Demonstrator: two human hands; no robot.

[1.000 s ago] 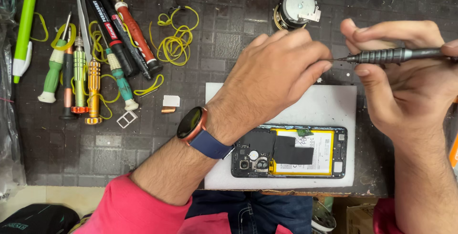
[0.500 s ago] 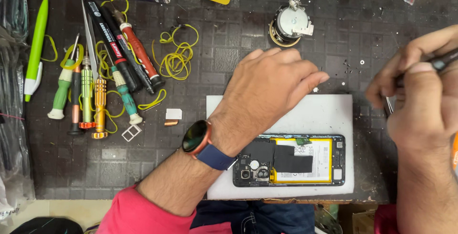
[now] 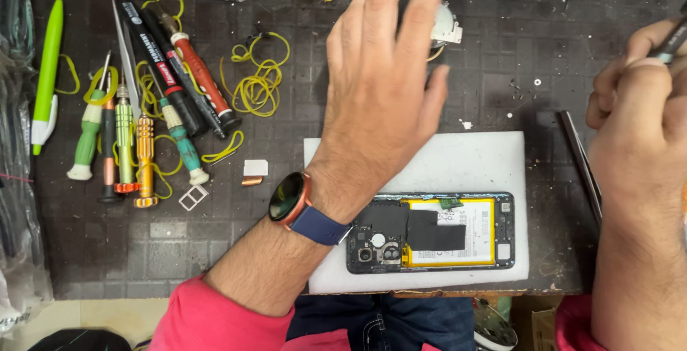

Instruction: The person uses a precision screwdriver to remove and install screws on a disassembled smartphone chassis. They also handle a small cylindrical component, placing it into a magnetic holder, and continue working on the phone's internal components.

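Observation:
An opened phone (image 3: 436, 233) with its back cover off lies on a white pad (image 3: 486, 158), showing a yellow-edged battery and black tape. My left hand (image 3: 383, 86) hovers above the pad's far left corner with flat, spread fingers and nothing in it; a watch (image 3: 290, 199) with a blue strap is on its wrist. It partly hides a small round metal part (image 3: 447, 25). At the right edge, my right hand (image 3: 637, 129) is curled around a dark slim screwdriver (image 3: 673, 40), whose tip is out of view.
Several screwdrivers and pens (image 3: 143, 129) lie at the left of the dark mat, among yellow rubber bands (image 3: 257, 83). A green pen (image 3: 46, 72), a SIM tray (image 3: 193, 195) and a thin metal tool (image 3: 580, 165) lie nearby. Tiny screws dot the mat at the upper right.
My left hand has lifted off the pad and opened flat, rising toward the camera. My right hand with the screwdriver has drawn to the right edge.

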